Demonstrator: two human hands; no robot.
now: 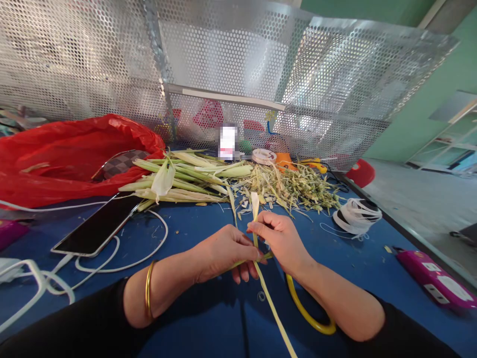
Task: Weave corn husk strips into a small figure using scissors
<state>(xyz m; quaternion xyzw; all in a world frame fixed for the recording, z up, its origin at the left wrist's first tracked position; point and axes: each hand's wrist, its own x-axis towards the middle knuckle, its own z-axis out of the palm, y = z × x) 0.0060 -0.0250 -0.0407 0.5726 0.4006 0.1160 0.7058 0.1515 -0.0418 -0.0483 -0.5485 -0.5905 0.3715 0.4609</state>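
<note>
Several pale yellow strips of what looks like corn husk (pixel 273 313) cross one another between my hands, above the blue table. My left hand (pixel 238 251), with a gold bangle at the wrist, pinches the strips where they cross. Thumb and forefinger of my right hand (pixel 278 233) are closed on the strip that stands upright, its wider pale end (pixel 255 201) poking out above. One long strip hangs down toward the table's near edge. My fingers partly hide the crossing. Beneath my right forearm lies a yellow curved tube (pixel 301 303), partly covered.
Long green-and-cream husks (pixel 194 174) and a heap of shredded plant scraps (pixel 298 186) lie behind my hands. At left are a red plastic bag (pixel 74 154), a phone (pixel 97 226) and white cables (pixel 160 243). White cord (pixel 357 216) and a magenta device (pixel 434 278) sit right. Perforated metal panels (pixel 223 54) stand behind.
</note>
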